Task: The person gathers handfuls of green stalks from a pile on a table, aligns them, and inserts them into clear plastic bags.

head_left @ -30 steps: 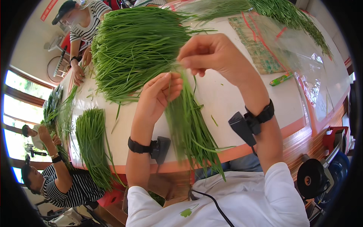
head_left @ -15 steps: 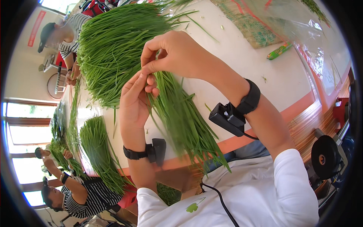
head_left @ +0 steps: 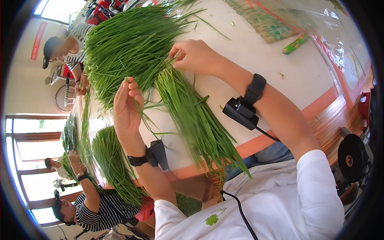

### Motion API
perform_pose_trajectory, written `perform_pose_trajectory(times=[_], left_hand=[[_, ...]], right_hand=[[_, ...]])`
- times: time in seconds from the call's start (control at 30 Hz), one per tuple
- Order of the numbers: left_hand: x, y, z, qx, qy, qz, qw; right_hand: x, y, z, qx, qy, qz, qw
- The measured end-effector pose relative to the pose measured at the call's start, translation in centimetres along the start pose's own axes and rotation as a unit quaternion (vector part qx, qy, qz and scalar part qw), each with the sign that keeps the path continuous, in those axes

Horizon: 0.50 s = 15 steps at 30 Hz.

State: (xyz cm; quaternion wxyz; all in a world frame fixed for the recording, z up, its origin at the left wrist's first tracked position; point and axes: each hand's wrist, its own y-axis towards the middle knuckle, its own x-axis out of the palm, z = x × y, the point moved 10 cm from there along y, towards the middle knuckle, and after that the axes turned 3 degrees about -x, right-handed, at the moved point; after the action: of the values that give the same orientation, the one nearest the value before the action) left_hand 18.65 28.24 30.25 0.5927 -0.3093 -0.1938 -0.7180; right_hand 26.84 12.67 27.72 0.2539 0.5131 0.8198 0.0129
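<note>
My left hand (head_left: 127,105) is raised above the white table (head_left: 256,60) and pinches a few thin green chive stalks (head_left: 141,114) that trail down from its fingers. My right hand (head_left: 193,55) rests at the top end of a sorted bundle of chives (head_left: 192,116), its fingers closed on the bundle's stems. That bundle lies along the table and hangs over the near orange edge. A big loose heap of chives (head_left: 128,48) lies just beyond both hands. Each wrist carries a black strap with a small black device.
Another chive pile (head_left: 114,164) lies at the table's left end, where a person in a striped shirt (head_left: 94,210) works. A second person in stripes (head_left: 66,52) sits at the far left. A green wrapped packet (head_left: 295,43) and clear plastic sheet (head_left: 320,20) lie to the right.
My hands have come apart: the left has drawn back toward me with a few stalks, and the right stays at the top of the bundle. The view has tilted further.
</note>
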Motion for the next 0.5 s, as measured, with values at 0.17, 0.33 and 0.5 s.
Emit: perform_pose_trajectory(times=[0.17,0.33,0.5], left_hand=[[-1.2,0.3,-0.5,0.059,0.200,0.135,0.969],[0.7,0.2,-1.4,0.065,0.237,0.132,0.960],[2.6,0.1,-3.1,0.014,0.243,0.100,0.965]], right_hand=[[0.6,-0.6,-2.3,0.043,0.291,-0.070,0.953],[0.7,-1.0,-6.8,-0.063,0.281,-0.089,0.953],[-0.6,-1.5,-8.4,-0.157,0.122,-0.003,0.980]])
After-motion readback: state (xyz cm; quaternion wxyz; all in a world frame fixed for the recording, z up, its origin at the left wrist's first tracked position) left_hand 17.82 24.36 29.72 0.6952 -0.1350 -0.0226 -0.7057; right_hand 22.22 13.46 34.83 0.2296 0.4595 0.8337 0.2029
